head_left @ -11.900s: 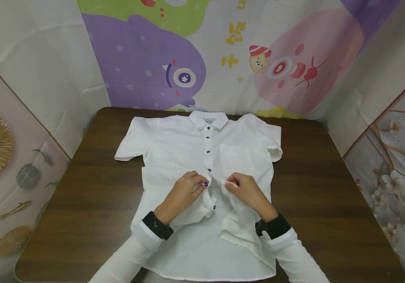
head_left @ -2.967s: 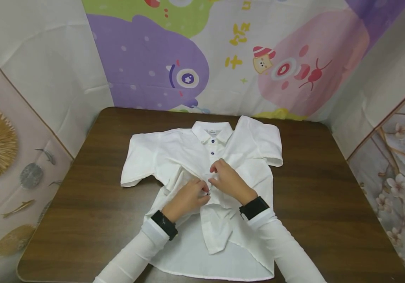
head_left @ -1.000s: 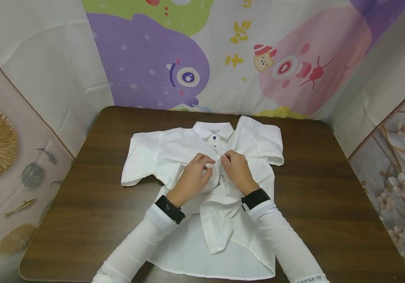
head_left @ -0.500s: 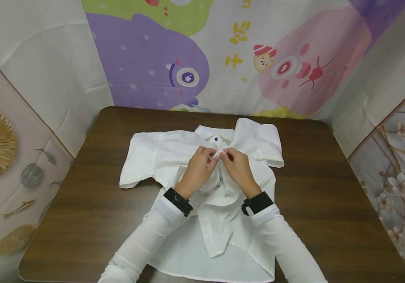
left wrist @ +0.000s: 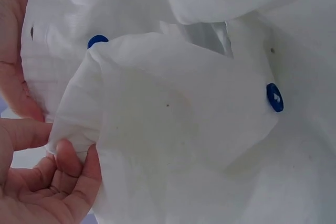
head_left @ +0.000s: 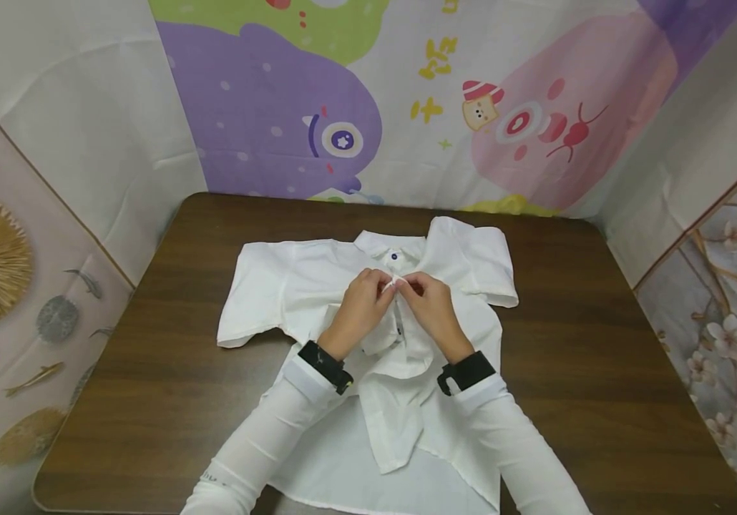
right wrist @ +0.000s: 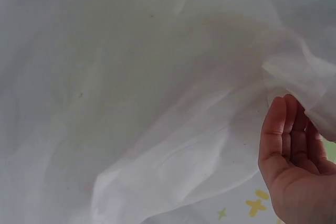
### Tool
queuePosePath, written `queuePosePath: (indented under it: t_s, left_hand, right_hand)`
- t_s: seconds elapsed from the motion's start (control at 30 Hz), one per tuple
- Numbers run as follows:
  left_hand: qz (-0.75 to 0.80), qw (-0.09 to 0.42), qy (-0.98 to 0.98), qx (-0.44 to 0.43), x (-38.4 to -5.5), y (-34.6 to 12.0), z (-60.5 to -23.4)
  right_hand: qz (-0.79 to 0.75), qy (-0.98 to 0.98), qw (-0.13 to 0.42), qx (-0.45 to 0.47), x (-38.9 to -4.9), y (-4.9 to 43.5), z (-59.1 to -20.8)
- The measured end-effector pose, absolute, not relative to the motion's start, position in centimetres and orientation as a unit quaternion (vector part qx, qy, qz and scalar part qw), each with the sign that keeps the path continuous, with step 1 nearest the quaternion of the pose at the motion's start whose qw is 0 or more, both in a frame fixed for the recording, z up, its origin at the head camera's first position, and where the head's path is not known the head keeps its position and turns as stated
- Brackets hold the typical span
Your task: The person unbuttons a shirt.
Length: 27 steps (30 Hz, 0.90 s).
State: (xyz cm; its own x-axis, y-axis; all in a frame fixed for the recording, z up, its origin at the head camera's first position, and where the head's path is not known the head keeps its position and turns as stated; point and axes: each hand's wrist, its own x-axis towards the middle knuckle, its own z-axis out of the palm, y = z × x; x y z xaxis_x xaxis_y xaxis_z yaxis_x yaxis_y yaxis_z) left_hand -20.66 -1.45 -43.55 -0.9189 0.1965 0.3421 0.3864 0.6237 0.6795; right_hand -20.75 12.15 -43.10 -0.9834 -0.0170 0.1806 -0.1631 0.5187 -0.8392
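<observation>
Head view first: there's a white short-sleeved button-up shirt [head_left: 317,275] spread front up on a dark wood-grain table [head_left: 574,343], collar [head_left: 368,242] toward the far edge and short sleeves out to both sides. The left hand [head_left: 357,309] and right hand [head_left: 433,307] meet over the middle of the chest, just below the dark top button [head_left: 394,256], both pinching a bit of the front placket, fingertips pretty much touching. Below that the front's all bunched up, one pointed flap [head_left: 391,429] hanging down over the inside of the back panel. Both wrists have a black band [head_left: 325,366] on, over white long sleeves [head_left: 246,443]. Behind it all is a cartoon backdrop [head_left: 278,107], purple critter and pink one. Left wrist cam: left hand at the lower left, thumb and fingers gripping the folded cloth edge, with the right hand only partly in at the upper left. Two blue buttons [left wrist: 274,97] show, one partly tucked behind the fold. Right wrist cam: mostly blurry white cloth, right hand at the right edge with fingers curled on the fabric; can't really see the fingertips there.
</observation>
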Motion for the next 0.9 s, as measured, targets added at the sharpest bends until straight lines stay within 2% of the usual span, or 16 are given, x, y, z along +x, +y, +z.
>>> queuePosePath:
  t_s: [0.43, 0.77, 0.9]
  left_hand:
    - [-0.432, 0.118, -0.882, -0.147, -20.44, -1.3, -44.27]
    - [-0.445, 0.143, -0.87, -0.157, -20.2, -1.0, -44.53]
    - [-0.453, 0.142, -0.865, -0.162, -20.17, -1.11, -44.47]
  right_hand:
    - [0.504, -0.86, 0.074, 0.021, -20.77, 11.43, -43.19]
    - [0.514, -0.854, 0.083, 0.0, -20.89, 11.36, -43.21]
    - [0.519, -0.852, 0.071, -0.006, -20.86, 11.65, -43.35]
